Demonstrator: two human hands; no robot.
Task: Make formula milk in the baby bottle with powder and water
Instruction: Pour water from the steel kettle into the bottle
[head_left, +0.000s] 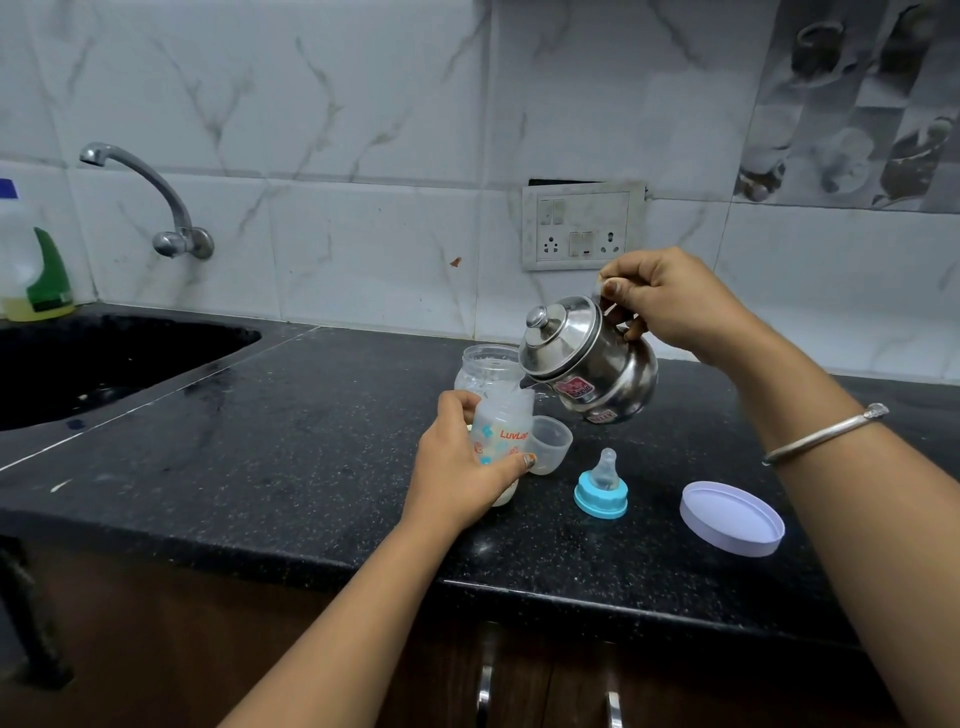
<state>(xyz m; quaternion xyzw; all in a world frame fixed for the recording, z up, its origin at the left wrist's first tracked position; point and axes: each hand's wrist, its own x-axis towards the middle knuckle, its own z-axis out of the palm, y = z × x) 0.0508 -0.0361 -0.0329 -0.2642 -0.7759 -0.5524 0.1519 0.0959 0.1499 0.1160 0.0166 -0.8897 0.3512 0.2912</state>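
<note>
My left hand (457, 467) grips the translucent baby bottle (501, 428), which stands open-topped on the black counter with pale contents at its bottom. My right hand (670, 301) holds the handle of a small steel kettle (587, 358), tilted with its spout over the bottle's mouth. Behind the bottle stands an open clear jar (485, 366). A clear bottle cap (548, 444) lies just right of the bottle. The blue ring with its teat (601, 488) stands on the counter further right. A lavender jar lid (732, 517) lies at the right.
A dark sink (104, 358) is set into the counter (260, 467) at left, under a wall tap (150, 197). A bottle of liquid with a green label (36, 270) stands in the corner. A socket panel (584, 226) is on the tiled wall. Cabinet handles (485, 691) show below the counter's front edge.
</note>
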